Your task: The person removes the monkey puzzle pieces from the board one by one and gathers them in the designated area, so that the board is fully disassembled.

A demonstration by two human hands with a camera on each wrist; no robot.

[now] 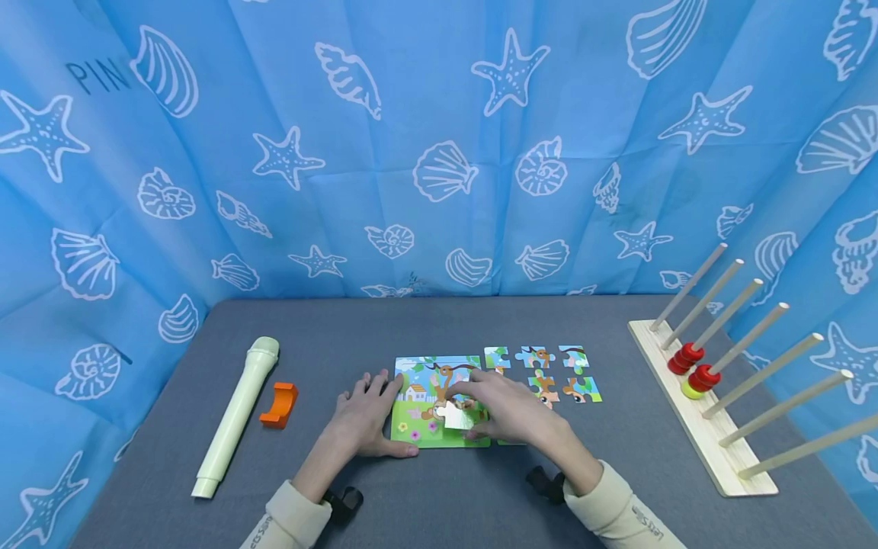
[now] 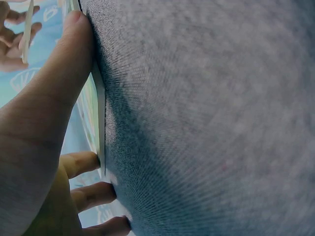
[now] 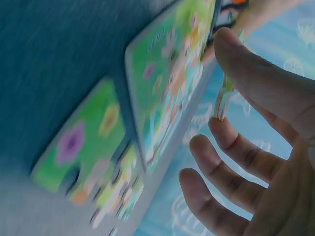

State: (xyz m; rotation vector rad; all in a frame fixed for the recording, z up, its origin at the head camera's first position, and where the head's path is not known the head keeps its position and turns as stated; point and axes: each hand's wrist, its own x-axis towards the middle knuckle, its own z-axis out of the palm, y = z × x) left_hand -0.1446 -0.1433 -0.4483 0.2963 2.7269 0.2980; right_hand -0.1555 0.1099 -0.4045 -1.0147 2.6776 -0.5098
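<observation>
A flat picture puzzle board (image 1: 439, 441) with a house, flowers and animals lies on the table. My left hand (image 1: 363, 415) rests at its left side, thumb along the near edge and fingertips at the left edge. In the left wrist view the thumb (image 2: 74, 59) presses against the board's edge (image 2: 100, 123). My right hand (image 1: 511, 408) pinches a jigsaw piece (image 1: 457, 417) between thumb and fingers, raised above the board. The right wrist view shows this piece (image 3: 224, 101) edge-on, apart from the board (image 3: 142, 73). Part of the board is hidden by the right hand.
Several loose jigsaw pieces (image 1: 535, 356) lie right of the board, some partly behind my right hand. Farther right stands a wooden peg rack (image 1: 686, 404) with red and yellow rings. A pale green toy microphone (image 1: 236, 419) and an orange arched block (image 1: 279, 406) lie left.
</observation>
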